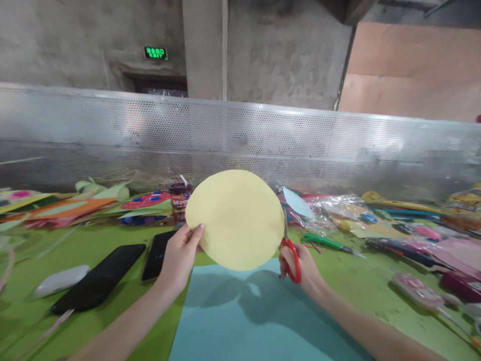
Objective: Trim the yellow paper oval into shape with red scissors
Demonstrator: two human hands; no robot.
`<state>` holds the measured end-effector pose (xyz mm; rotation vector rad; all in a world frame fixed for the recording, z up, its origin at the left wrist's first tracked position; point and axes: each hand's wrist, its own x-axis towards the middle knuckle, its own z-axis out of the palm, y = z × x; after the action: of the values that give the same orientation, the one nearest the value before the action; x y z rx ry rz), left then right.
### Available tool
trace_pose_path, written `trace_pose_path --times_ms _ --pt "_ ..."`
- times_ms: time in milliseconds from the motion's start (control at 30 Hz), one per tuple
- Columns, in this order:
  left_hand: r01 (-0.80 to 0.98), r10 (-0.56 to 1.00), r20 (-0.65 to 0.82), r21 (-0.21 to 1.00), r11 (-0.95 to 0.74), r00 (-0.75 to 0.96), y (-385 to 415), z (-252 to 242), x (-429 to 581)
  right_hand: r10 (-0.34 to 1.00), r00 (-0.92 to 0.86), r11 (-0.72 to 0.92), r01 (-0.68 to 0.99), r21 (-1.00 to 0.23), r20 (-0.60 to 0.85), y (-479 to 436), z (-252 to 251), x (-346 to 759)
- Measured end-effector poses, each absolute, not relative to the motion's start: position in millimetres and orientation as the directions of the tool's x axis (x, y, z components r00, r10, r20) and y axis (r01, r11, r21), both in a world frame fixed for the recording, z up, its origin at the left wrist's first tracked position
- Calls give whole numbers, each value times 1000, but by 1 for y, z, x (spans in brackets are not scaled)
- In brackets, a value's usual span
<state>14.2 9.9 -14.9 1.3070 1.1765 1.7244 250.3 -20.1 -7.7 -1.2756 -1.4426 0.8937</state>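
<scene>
Between my hands a round sheet of pale yellow paper [235, 220] is held up above the table. My left hand [181, 255] pinches its lower left edge, thumb on the near face. In my right hand [302, 265] are scissors with red handles [295, 263], my fingers through the loops. Their blades point up along the paper's right edge; whether they touch it I cannot tell. Beneath both hands lies a light blue sheet [240, 316], with the shadows of my hands and the paper on it.
Left of me are a black phone [101, 276] with a cable, a second dark phone [156, 255] and a white mouse-like object [62, 281]. Behind stands a dark cup with a straw [179, 200]. A green-handled cutter [328, 241] and craft scraps lie right, before a perforated metal panel [263, 135].
</scene>
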Motion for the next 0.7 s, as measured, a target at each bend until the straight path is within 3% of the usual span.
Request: trace_pose_path --times_ms 267,700 --pt "44 887 363 929 -366 -285 12 -17 13 983 59 150 299 -942 176 -23 -6 249" --pt "70 866 408 911 -406 -289 12 -16 13 961 51 237 350 -906 271 -14 -5 269"
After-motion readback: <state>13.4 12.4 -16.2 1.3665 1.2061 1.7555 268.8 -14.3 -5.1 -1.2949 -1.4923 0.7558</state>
